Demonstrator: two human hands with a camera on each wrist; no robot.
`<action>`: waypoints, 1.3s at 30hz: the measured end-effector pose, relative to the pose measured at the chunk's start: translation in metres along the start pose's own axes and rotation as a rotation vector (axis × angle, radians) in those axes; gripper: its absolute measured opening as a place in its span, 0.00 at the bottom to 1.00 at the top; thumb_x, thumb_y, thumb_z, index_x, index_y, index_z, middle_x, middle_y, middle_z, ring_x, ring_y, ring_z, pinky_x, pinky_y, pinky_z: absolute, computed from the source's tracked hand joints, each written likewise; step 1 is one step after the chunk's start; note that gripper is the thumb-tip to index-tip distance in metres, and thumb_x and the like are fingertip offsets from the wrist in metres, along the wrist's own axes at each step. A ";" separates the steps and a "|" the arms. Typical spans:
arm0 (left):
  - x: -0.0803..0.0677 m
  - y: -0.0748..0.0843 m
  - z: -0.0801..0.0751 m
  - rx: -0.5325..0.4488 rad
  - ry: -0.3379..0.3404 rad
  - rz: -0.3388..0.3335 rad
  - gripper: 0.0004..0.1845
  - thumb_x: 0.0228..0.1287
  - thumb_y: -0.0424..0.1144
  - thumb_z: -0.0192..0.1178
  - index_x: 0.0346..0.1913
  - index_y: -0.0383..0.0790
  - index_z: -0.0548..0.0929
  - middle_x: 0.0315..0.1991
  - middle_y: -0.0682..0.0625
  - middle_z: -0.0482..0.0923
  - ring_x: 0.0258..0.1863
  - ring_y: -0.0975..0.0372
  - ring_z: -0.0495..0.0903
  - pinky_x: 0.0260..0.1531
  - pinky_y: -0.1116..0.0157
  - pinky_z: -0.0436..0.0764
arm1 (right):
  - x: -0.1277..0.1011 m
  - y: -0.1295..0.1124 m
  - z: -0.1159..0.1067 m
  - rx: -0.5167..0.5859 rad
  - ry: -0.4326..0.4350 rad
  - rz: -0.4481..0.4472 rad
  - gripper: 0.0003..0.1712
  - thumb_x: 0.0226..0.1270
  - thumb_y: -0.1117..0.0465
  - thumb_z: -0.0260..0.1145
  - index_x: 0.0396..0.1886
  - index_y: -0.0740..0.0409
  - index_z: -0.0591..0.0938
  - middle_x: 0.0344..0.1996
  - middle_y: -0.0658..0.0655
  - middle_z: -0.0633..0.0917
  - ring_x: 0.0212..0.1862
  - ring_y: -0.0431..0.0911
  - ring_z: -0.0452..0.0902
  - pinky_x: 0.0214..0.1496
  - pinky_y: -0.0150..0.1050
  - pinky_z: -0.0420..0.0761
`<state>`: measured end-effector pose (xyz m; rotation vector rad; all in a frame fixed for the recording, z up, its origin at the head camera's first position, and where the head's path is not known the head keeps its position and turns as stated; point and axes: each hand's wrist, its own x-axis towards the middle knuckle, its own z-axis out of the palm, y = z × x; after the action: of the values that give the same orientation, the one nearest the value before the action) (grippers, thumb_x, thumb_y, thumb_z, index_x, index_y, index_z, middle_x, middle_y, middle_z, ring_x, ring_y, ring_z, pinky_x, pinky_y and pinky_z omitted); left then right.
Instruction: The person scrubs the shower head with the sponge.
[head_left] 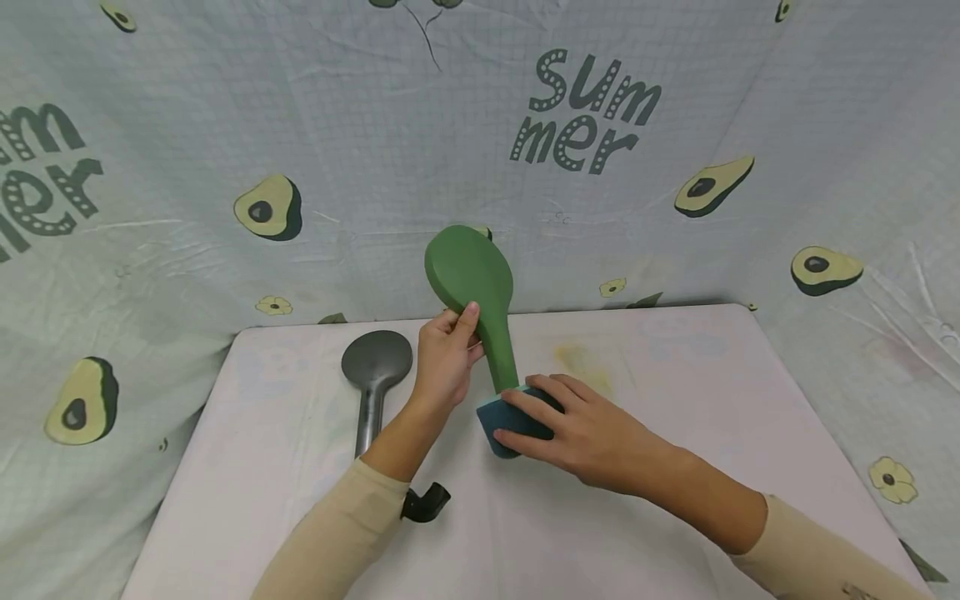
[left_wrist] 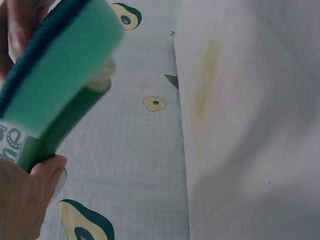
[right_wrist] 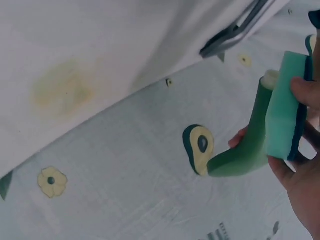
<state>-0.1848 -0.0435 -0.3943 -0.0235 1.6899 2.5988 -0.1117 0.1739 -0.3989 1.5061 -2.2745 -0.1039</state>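
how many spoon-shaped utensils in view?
2. A green spoon is held upright over the table by the left hand, with the right hand pressing a sponge on its handle. A grey spoon lies flat left of it. None seems hidden.

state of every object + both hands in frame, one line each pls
green shower head: lifted off the table, head up, handle down.
sponge: pressed against the handle's lower end.
left hand: grips the green handle.
right hand: holds the sponge.
grey shower head: lying flat on the table, untouched.
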 end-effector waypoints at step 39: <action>-0.001 0.010 -0.016 -0.310 -0.052 0.033 0.25 0.85 0.41 0.43 0.74 0.29 0.65 0.67 0.32 0.73 0.47 0.53 0.90 0.55 0.61 0.86 | -0.016 -0.015 0.030 0.977 0.111 0.435 0.45 0.75 0.66 0.63 0.81 0.54 0.48 0.75 0.59 0.61 0.69 0.57 0.73 0.64 0.52 0.83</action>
<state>-0.1841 -0.0619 -0.3914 0.0626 1.2675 2.8310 -0.1046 0.1768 -0.4351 1.2516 -2.6142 1.3363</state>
